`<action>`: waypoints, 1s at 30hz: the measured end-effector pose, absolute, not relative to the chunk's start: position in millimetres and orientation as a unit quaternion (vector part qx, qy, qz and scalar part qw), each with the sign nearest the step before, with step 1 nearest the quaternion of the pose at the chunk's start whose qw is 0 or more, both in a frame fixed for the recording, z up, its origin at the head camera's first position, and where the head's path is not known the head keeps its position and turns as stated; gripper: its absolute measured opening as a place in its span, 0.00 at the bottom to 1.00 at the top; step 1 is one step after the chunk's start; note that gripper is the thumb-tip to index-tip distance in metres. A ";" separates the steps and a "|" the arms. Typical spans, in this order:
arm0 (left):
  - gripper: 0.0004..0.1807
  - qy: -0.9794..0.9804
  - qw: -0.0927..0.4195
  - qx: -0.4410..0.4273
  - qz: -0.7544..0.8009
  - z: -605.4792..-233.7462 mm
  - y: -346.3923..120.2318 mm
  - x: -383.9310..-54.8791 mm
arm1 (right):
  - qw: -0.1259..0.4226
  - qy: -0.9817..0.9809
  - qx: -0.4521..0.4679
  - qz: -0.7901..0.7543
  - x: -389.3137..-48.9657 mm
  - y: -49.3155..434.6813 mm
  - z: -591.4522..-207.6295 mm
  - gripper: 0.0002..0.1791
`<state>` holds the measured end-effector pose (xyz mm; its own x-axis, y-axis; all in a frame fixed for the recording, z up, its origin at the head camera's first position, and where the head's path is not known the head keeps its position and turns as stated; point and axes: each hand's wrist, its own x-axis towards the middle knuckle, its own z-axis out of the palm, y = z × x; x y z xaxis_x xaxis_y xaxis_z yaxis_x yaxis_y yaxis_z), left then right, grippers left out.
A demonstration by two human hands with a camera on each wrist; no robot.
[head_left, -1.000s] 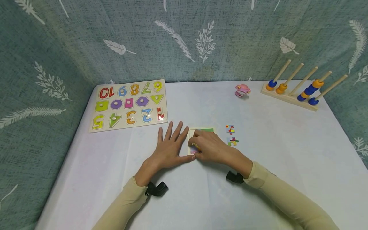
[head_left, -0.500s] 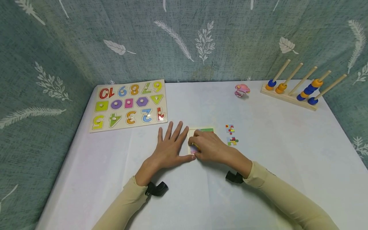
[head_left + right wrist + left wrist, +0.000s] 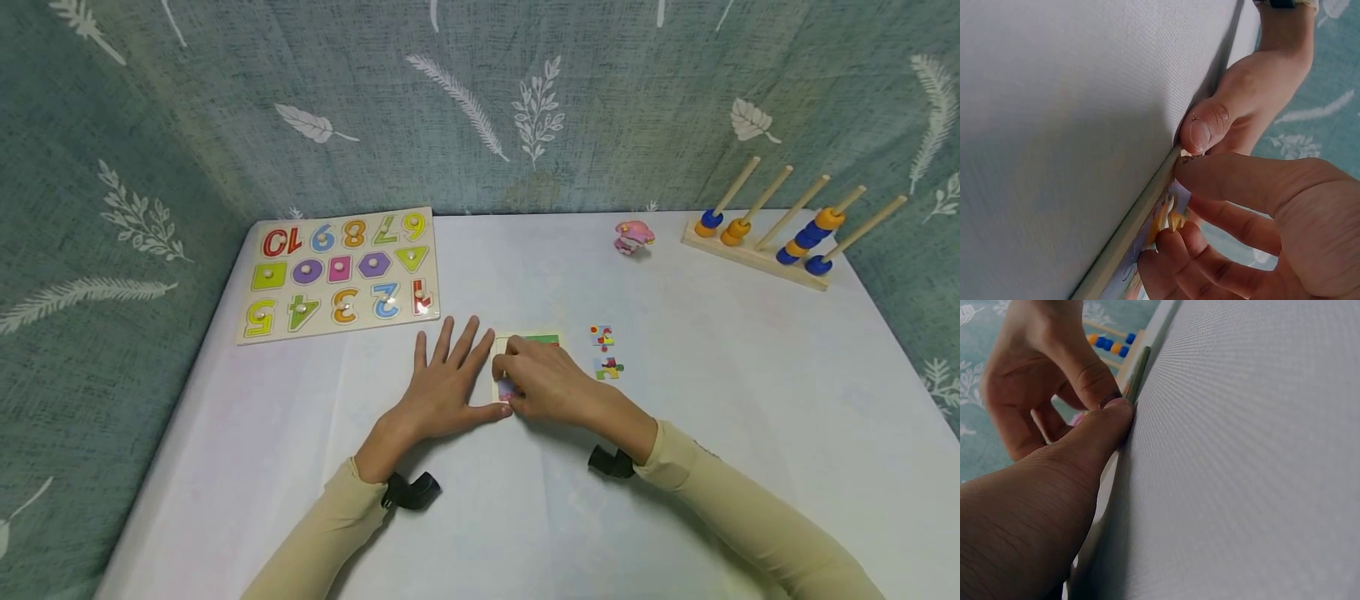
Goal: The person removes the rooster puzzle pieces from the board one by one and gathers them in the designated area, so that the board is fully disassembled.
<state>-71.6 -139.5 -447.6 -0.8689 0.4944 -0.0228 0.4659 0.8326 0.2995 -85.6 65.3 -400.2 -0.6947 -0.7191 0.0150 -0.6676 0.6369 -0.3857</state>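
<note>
White cloth covers the table (image 3: 525, 508) in the head view. At its centre lies a small jigsaw board (image 3: 501, 343), mostly covered by the right hand (image 3: 551, 382), its fingers bent. The left hand (image 3: 438, 400) lies just left of the board, fingers spread wide, thumb reaching the board's lower-left corner. Right of the board sit two loose jigsaw pieces (image 3: 608, 367), one above the other. A number-and-shape puzzle board (image 3: 324, 292) fills the upper left; a pink figurine (image 3: 634, 237) and a wooden bead abacus (image 3: 761, 258) stand in the upper right.

In the left wrist view, the two thumbs meet at the board's edge, left of centre.

In the right wrist view, the right hand pinches a yellow-orange jigsaw piece (image 3: 1178, 220) at the fingertips, tilted over the board, below centre.
</note>
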 end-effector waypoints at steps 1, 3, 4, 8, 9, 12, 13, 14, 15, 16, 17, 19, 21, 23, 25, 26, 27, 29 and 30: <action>0.59 0.956 0.050 0.251 0.143 -447.7 -139.3 -71.6 | 0.070 0.902 -0.384 -0.183 -85.5 65.2 -400.0 0.12; 0.59 0.956 0.051 0.250 0.141 -447.7 -139.0 -71.7 | 0.069 0.903 -0.384 -0.181 -85.1 65.0 -399.6 0.12; 0.59 0.957 0.052 0.249 0.141 -447.7 -138.8 -71.7 | 0.068 0.903 -0.383 -0.181 -84.9 64.8 -399.2 0.12; 0.59 0.957 0.051 0.248 0.138 -447.5 -138.4 -72.2 | 0.063 0.905 -0.380 -0.181 -83.9 64.4 -399.5 0.13; 0.59 0.957 0.051 0.249 0.138 -447.3 -138.4 -72.3 | 0.061 0.905 -0.381 -0.181 -83.7 64.4 -399.7 0.13; 0.59 0.958 0.057 0.246 0.135 -446.1 -138.3 -72.4 | 0.052 0.901 -0.389 -0.183 -83.5 64.7 -400.5 0.14; 0.59 0.958 0.061 0.245 0.133 -445.6 -138.4 -72.3 | 0.050 0.899 -0.393 -0.185 -83.6 64.9 -400.6 0.15; 0.59 0.959 0.064 0.244 0.131 -445.3 -138.5 -72.2 | 0.048 0.897 -0.398 -0.186 -83.9 65.1 -400.8 0.15; 0.59 0.959 0.065 0.243 0.131 -445.2 -138.6 -72.2 | 0.047 0.895 -0.403 -0.187 -84.1 65.5 -400.5 0.15; 0.59 0.959 0.067 0.243 0.130 -444.8 -138.5 -72.2 | 0.047 0.892 -0.406 -0.190 -84.6 66.2 -400.5 0.15; 0.59 0.959 0.067 0.243 0.130 -444.8 -138.4 -72.3 | 0.048 0.890 -0.410 -0.193 -85.1 66.9 -400.4 0.15; 0.59 0.959 0.065 0.244 0.132 -444.8 -138.4 -72.3 | 0.049 0.886 -0.418 -0.196 -86.4 68.2 -400.4 0.15; 0.59 0.958 0.062 0.244 0.135 -445.1 -138.4 -72.3 | 0.046 0.881 -0.426 -0.199 -87.6 70.0 -399.9 0.15; 0.59 0.958 0.063 0.245 0.138 -445.5 -138.4 -72.2 | 0.038 0.878 -0.433 -0.200 -88.5 72.1 -399.6 0.14; 0.59 0.957 0.064 0.245 0.140 -445.9 -138.4 -72.0 | 0.026 0.877 -0.435 -0.202 -88.3 75.2 -397.9 0.14; 0.59 0.957 0.066 0.245 0.139 -445.8 -138.2 -72.0 | 0.019 0.877 -0.436 -0.203 -88.1 77.2 -396.6 0.13; 0.59 0.957 0.067 0.245 0.137 -445.8 -138.1 -72.0 | 0.012 0.876 -0.436 -0.206 -87.7 79.5 -395.2 0.13; 0.60 0.958 0.069 0.244 0.135 -445.4 -137.9 -72.0 | 0.004 0.876 -0.434 -0.211 -86.5 85.0 -390.9 0.12; 0.60 0.958 0.069 0.243 0.133 -445.0 -137.8 -72.0 | 0.000 0.876 -0.433 -0.214 -85.6 88.0 -388.3 0.12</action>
